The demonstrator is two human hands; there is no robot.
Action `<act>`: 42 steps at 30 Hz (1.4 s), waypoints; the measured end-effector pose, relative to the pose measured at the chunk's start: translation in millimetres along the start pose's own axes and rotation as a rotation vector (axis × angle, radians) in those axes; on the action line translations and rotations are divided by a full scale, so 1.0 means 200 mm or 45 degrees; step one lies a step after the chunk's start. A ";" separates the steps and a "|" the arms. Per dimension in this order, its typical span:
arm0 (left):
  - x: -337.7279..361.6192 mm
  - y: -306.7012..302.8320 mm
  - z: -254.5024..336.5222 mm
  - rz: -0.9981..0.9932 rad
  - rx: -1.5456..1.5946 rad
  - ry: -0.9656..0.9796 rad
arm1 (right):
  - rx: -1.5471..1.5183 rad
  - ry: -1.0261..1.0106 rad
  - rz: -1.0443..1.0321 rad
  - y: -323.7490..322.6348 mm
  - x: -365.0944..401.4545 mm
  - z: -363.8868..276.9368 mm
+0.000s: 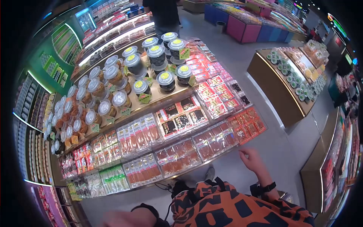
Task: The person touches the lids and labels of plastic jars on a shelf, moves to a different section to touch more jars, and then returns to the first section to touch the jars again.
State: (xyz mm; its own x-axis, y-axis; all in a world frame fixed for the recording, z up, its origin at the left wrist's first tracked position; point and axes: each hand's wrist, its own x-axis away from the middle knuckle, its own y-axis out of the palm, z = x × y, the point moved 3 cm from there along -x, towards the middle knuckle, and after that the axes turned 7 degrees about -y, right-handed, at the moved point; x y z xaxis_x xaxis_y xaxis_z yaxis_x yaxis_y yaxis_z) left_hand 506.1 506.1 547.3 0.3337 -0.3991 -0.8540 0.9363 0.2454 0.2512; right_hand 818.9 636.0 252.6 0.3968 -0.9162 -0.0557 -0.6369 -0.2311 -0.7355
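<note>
My right hand (251,159) hangs in the air just off the front right edge of a stepped shop display (211,162). Its fingers are loosely apart and hold nothing, and a black watch (266,187) sits on the wrist. Nearest to it are clear packets of red dried food (213,142) on the lowest tier and orange-red packets (247,123) at the corner. My left hand (119,218) is a blur at the bottom edge beside a black cuff (147,210); its fingers cannot be made out. An orange and black garment (227,208) covers my body.
Higher tiers carry black packets (181,119) and lidded clear jars with yellow labels (157,55). A person in dark clothes (163,15) stands behind the display. A brown island stand (278,94) stands to the right across a grey aisle (242,68). Pink and blue counters (249,30) lie beyond.
</note>
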 end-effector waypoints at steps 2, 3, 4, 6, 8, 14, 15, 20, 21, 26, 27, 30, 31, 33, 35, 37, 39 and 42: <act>-0.04 0.14 -0.11 -0.166 0.120 -0.190 | 0.011 0.019 0.036 -0.08 -0.02 0.02; -0.05 0.20 -0.13 -0.251 0.191 -0.237 | 0.012 -0.050 0.011 -0.08 -0.04 0.04; -0.07 0.27 -0.16 -0.350 0.274 -0.267 | -0.023 -0.022 -0.007 -0.09 -0.06 0.07; -0.10 0.39 -0.17 -0.553 0.471 -0.288 | -0.067 -0.068 0.035 -0.08 -0.09 0.10; -0.13 0.48 -0.16 -0.750 0.606 -0.250 | -0.068 -0.195 0.110 -0.06 -0.14 0.09; -0.19 0.56 -0.21 -1.144 0.692 -0.184 | -0.298 -0.228 -0.014 0.00 -0.23 -0.03; -0.19 0.51 -0.25 -1.094 0.641 -0.209 | -0.239 -0.264 -0.069 0.00 -0.23 -0.04; 0.07 0.14 -0.84 -0.266 0.140 -0.923 | -0.125 -0.433 -0.173 0.02 -0.44 -0.09; 0.14 0.04 -0.98 -0.104 0.033 -1.032 | -0.126 -0.445 -0.156 0.01 -0.50 -0.14; 0.45 -0.37 -1.56 0.352 -0.153 -1.222 | -0.037 -0.601 -0.218 -0.04 -0.88 -0.45; 0.49 -0.42 -1.64 0.341 -0.204 -1.233 | 0.058 -0.720 -0.205 -0.01 -0.98 -0.49; 0.62 -0.50 -1.85 0.388 -0.214 -1.292 | 0.243 -0.841 -0.294 0.05 -1.24 -0.69; 0.68 -0.53 -1.95 0.383 -0.266 -1.298 | 0.266 -0.899 -0.290 0.08 -1.32 -0.75; 0.77 -0.52 -2.03 0.391 -0.306 -1.328 | 0.341 -1.017 -0.337 0.14 -1.48 -0.85; 0.74 -0.48 -2.05 0.424 -0.202 -1.423 | 0.376 -0.966 -0.377 0.19 -1.63 -0.92; 0.62 -0.44 -1.95 0.425 -0.011 -1.646 | 0.413 -0.926 -0.395 0.25 -1.76 -0.95; 0.75 -0.48 -2.17 0.376 -0.302 -1.448 | 0.426 -0.758 -0.366 0.34 -1.92 -0.92; 0.79 -0.51 -2.30 0.345 -0.504 -1.301 | 0.457 -0.800 -0.191 0.43 -2.07 -0.90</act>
State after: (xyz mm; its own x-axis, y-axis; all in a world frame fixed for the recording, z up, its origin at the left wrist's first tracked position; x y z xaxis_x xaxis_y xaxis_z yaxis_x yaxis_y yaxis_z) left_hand 413.9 824.6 176.3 0.6236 -0.7814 0.0252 0.7796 0.6239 0.0543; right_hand 480.1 936.4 333.3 0.8348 -0.4982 -0.2344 -0.3336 -0.1190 -0.9352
